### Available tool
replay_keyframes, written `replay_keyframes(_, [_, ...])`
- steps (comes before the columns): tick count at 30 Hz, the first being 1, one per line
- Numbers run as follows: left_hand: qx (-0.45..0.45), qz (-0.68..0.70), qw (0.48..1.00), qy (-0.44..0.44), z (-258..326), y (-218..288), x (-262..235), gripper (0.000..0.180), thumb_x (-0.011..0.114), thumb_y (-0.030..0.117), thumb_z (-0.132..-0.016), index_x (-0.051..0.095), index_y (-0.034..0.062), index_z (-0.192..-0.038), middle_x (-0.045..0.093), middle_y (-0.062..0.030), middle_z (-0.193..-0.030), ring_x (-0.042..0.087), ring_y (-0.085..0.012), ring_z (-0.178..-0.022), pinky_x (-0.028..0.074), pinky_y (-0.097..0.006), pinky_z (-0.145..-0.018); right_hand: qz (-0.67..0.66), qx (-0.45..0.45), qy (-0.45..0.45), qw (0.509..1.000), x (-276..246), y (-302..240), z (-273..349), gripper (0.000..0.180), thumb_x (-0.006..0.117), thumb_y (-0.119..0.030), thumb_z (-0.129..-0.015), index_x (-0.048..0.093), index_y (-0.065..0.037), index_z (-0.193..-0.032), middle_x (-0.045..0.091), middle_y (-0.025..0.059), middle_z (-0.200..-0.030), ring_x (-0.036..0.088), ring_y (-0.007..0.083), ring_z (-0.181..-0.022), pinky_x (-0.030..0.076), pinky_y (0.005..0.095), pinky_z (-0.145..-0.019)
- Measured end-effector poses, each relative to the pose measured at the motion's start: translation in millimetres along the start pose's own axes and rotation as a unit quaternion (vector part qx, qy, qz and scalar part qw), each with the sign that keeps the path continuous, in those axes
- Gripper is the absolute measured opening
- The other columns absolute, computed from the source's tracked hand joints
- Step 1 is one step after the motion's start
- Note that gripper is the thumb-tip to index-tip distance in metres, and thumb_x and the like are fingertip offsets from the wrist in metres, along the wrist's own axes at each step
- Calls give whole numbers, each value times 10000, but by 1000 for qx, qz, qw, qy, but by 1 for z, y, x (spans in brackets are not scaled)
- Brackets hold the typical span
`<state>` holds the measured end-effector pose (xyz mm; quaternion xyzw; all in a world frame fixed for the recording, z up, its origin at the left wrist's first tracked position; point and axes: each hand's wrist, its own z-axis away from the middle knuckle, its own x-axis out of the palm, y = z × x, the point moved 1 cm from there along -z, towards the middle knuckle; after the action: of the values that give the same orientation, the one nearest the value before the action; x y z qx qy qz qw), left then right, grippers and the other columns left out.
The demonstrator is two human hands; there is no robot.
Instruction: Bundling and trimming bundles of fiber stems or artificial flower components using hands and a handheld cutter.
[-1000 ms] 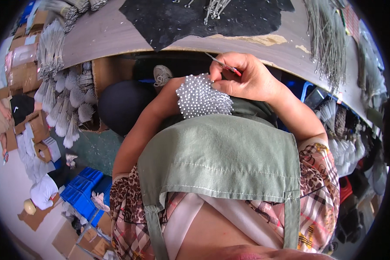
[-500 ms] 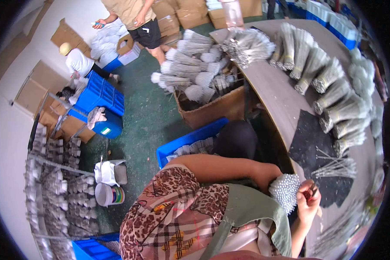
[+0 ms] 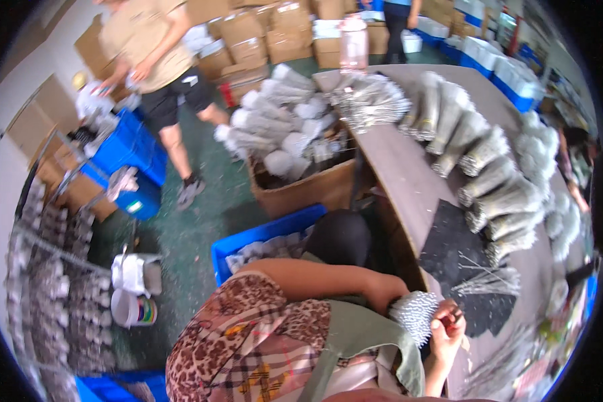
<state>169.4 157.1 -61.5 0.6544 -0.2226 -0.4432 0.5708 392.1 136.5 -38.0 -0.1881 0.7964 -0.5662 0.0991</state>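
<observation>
A thick bundle of thin rods with whitish round tips (image 3: 412, 317) is held upright in front of me, at the table's near edge. My left hand (image 3: 387, 292) is closed around its far left side, its fingers mostly hidden behind the bundle. My right hand (image 3: 447, 327) is at the bundle's right side, fingers curled together by the tips; whatever they hold is too small to make out. To the right, a small pile of loose thin rods (image 3: 489, 281) lies spread on a black sheet (image 3: 442, 234) on the table.
Several rod bundles (image 3: 486, 151) line the curved grey table (image 3: 382, 151). A cardboard box (image 3: 308, 191) piled with white-tipped bundles and a blue crate (image 3: 268, 228) stand left of it. A person in a tan shirt (image 3: 151, 50) stands at far left, near blue bins (image 3: 130, 151). A white bucket (image 3: 127, 308) is lower left.
My view has shifted, so the table and bundles appear lower and further left. The person in the tan shirt has stepped nearer and left. My hands stay at the bundle, the right fingers slightly moved.
</observation>
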Motion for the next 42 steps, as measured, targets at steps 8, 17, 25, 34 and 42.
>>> replay_keyframes(8, [6, -21, 999, -37, -3, 6, 7, 397, 801, 168, -611, 650, 32, -952, 682, -164, -917, 656, -271, -849, 487, -379, -781, -34, 89, 44, 994, 4, -19, 18, 165, 719, -46, -777, 559, -22, -743, 567, 31, -761, 516, 109, -673, 412, 256, -606])
replay_keyframes(17, [13, -29, 999, -26, -3, 11, -4, 338, 744, 196, -716, 669, 57, -1015, 671, -173, -998, 662, -276, -924, 507, -355, -812, 23, 84, -19, 996, 0, -25, 7, 188, 605, -172, -923, 617, 2, -853, 585, 14, -767, 507, 85, -716, 431, 274, -638])
replay_keyframes(25, [-115, 103, 986, -65, -13, 7, -6, 283, 667, 95, -813, 638, 23, -1085, 685, -112, -1042, 648, -166, -946, 492, -306, -822, -81, 154, 6, 985, -7, -12, 11, 141, 636, -98, -901, 672, 35, -930, 683, 66, -853, 638, 113, -837, 518, 262, -762])
replay_keyframes(34, [-130, 81, 986, -60, -12, -2, 0, 274, 668, 88, -816, 635, 9, -1077, 691, -97, -991, 644, -142, -904, 497, -296, -802, -40, 189, -36, 981, -8, -18, 1, 154, 721, -94, -826, 694, 26, -920, 689, 78, -813, 661, 115, -753, 533, 249, -683])
replay_keyframes(42, [-181, 53, 980, -63, -12, 8, -4, 345, 679, 172, -802, 620, 43, -1117, 684, -137, -1002, 663, -217, -937, 502, -331, -811, 75, 172, -59, 980, -9, -18, -2, 157, 771, -71, -761, 698, 40, -844, 678, 98, -735, 652, 123, -639, 511, 241, -559])
